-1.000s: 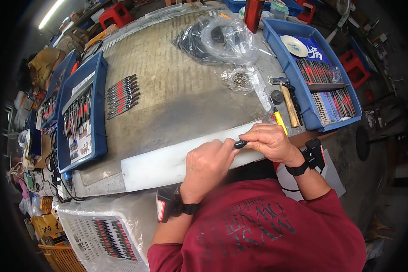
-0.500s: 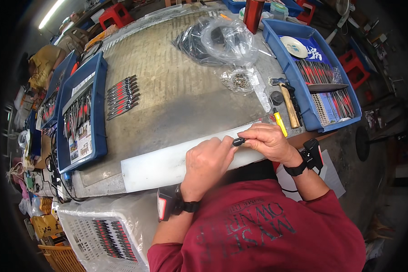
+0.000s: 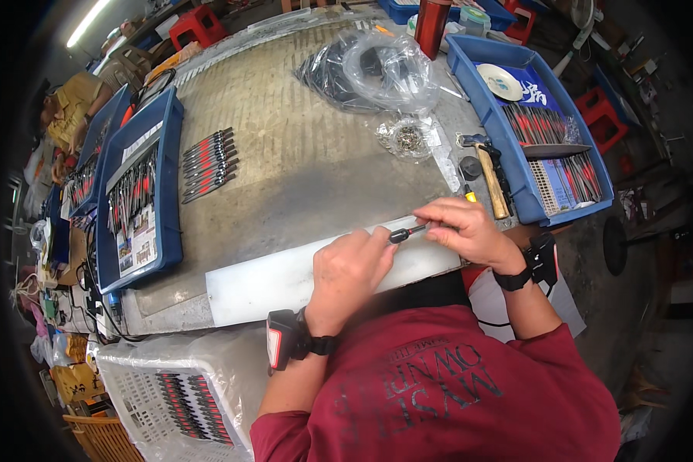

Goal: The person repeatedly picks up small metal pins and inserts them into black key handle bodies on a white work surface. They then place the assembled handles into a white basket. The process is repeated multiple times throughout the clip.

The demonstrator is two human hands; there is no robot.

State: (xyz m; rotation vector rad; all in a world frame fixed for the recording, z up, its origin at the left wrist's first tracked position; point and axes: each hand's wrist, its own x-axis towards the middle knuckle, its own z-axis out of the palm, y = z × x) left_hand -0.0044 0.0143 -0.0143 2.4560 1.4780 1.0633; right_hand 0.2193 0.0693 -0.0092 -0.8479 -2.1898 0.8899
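My left hand [image 3: 349,272] and my right hand [image 3: 465,232] meet over a long white board [image 3: 263,281] at the near edge of the worktable. Together they hold a small tool [image 3: 405,232] with a black handle and a thin metal shaft. The left hand's fingers close on the black handle end. The right hand's fingertips pinch the metal end. The rest of the tool is hidden under my fingers.
A hammer [image 3: 490,177] lies just beyond my right hand. A blue tray [image 3: 517,169] of red-and-black tools stands at the right, another blue tray [image 3: 173,192] at the left. A row of loose tools [image 3: 206,163], plastic bags [image 3: 377,73] and a white basket [image 3: 135,393] surround me.
Both hands stay over the white board with the tool between them. The hands have shifted only slightly.
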